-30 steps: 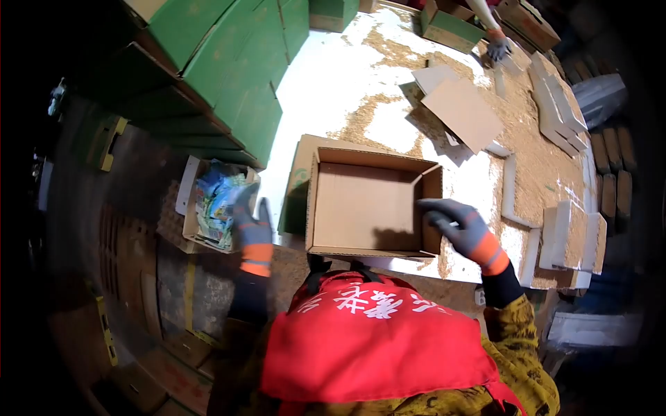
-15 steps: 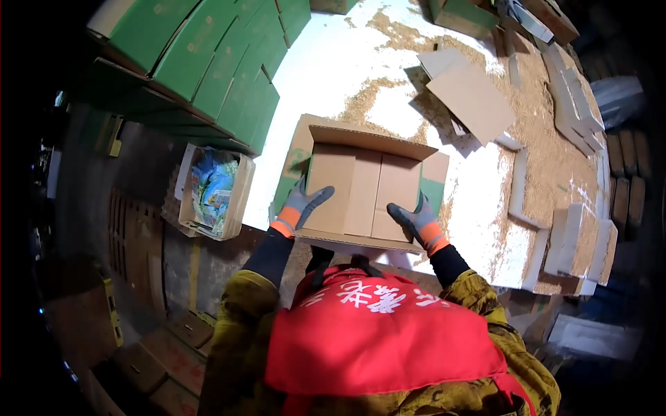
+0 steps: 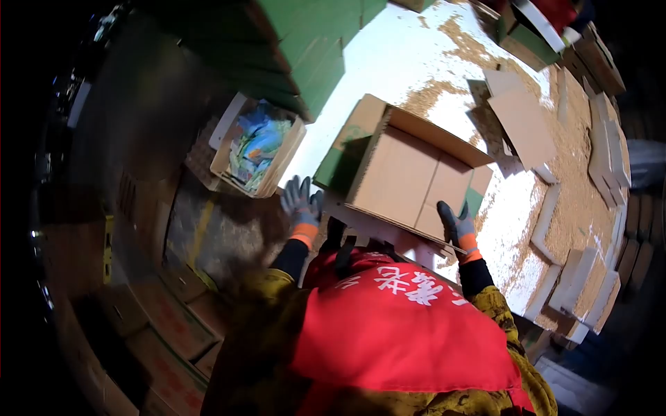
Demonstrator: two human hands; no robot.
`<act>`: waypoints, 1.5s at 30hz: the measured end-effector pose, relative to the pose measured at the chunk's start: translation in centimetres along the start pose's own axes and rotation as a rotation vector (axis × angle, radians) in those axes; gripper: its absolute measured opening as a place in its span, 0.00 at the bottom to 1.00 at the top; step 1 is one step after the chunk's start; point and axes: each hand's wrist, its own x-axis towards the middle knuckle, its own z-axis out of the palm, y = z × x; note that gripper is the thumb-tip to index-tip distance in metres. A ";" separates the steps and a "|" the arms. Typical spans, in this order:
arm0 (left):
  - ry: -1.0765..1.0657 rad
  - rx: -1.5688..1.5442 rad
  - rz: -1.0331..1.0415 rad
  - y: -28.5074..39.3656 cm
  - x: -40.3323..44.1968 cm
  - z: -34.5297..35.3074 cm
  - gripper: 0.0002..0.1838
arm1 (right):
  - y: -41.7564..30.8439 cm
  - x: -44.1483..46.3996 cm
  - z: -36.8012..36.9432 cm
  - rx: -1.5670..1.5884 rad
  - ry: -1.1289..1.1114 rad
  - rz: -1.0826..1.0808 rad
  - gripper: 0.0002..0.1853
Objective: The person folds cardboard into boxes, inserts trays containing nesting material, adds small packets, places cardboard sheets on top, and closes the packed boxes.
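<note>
An open cardboard box (image 3: 409, 163) with a brown inside rests on the bright white tabletop in front of me, its flaps folded outward and green showing on their printed faces. My right hand (image 3: 459, 229), in a grey glove with an orange cuff, grips the box at its near right corner, the thumb over the inside. Apart from the box, my left hand (image 3: 302, 206) hovers off its near left side with fingers spread and nothing in them. Beyond that hand stands a small carton (image 3: 220, 156) holding blue and green plastic packets (image 3: 258, 149).
Green cartons (image 3: 305, 41) are stacked at the far left. Loose flat cardboard pieces (image 3: 524, 128) lie to the right on the table, among sawdust-like crumbs (image 3: 579, 201) and white-edged blocks (image 3: 583, 277). Another person's arm (image 3: 555, 14) shows at the top right beside a green box (image 3: 524, 41).
My left hand has let go of the box and moved away to its left. The view has turned left, so the table appears shifted right. My right hand stays on the box.
</note>
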 end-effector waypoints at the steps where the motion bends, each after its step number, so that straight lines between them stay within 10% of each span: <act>1: 0.037 -0.172 -0.161 1.8 0.2 0.2 0.28 | -0.7 -0.5 0.2 -0.042 -0.011 0.066 0.35; 5: 0.120 -0.887 -0.089 6.4 4.7 -6.2 0.27 | 0.0 -0.2 0.7 0.078 -0.013 0.037 0.30; 7: -0.275 -2.006 -0.414 7.5 6.2 -4.7 0.30 | 0.6 0.0 0.5 0.159 -0.048 0.007 0.29; 9: -0.651 -2.481 -0.717 8.4 8.0 -3.6 0.34 | 0.8 0.1 0.2 0.074 -0.071 -0.025 0.28; 10: -0.652 -2.356 -0.762 9.9 8.1 -3.7 0.29 | 2.4 0.8 -0.8 -0.009 -0.132 -0.130 0.29; 12: -0.723 -0.936 -0.048 10.3 9.3 -4.4 0.55 | 2.0 0.7 -0.4 -0.046 -0.161 -0.201 0.31; 13: -0.778 -0.969 -0.119 10.8 9.3 -5.0 0.72 | 2.1 0.6 -0.4 -0.001 -0.130 -0.166 0.31; 15: -0.822 -0.816 -0.078 11.3 9.5 -5.8 0.70 | 1.8 0.3 -0.4 0.063 -0.074 -0.094 0.32; 25: -0.713 -1.337 -0.171 13.3 7.8 -16.0 0.61 | -1.3 -5.5 -3.9 0.569 -0.062 -0.015 0.25; 27: -0.759 -1.356 -0.021 13.5 8.7 -20.2 0.50 | -0.6 -7.1 -5.7 0.290 0.018 -0.229 0.24; 30: -0.781 -1.880 0.031 12.4 11.8 -24.4 0.30 | -7.6 -7.6 -5.6 1.000 -0.067 -0.195 0.20; 35: 0.732 -1.424 0.261 3.6 23.1 -33.6 0.23 | -20.3 -6.9 -4.0 1.181 -0.249 -0.580 0.25; 37: 0.910 -1.065 0.432 -4.0 29.1 -36.3 0.24 | -26.2 -7.0 -3.2 1.235 -0.577 -0.536 0.27; 40: 1.197 -0.288 0.352 -10.2 36.6 -41.0 0.27 | -31.4 -3.5 -0.4 0.914 -0.291 -0.944 0.23; 43: 0.330 -1.853 0.340 -11.7 38.5 -44.2 0.29 | -36.0 -0.2 3.6 0.704 -0.094 -1.254 0.19; 45: 0.378 -1.717 0.261 -10.9 37.6 -44.3 0.30 | -39.9 -1.5 7.4 0.741 -0.201 -1.231 0.19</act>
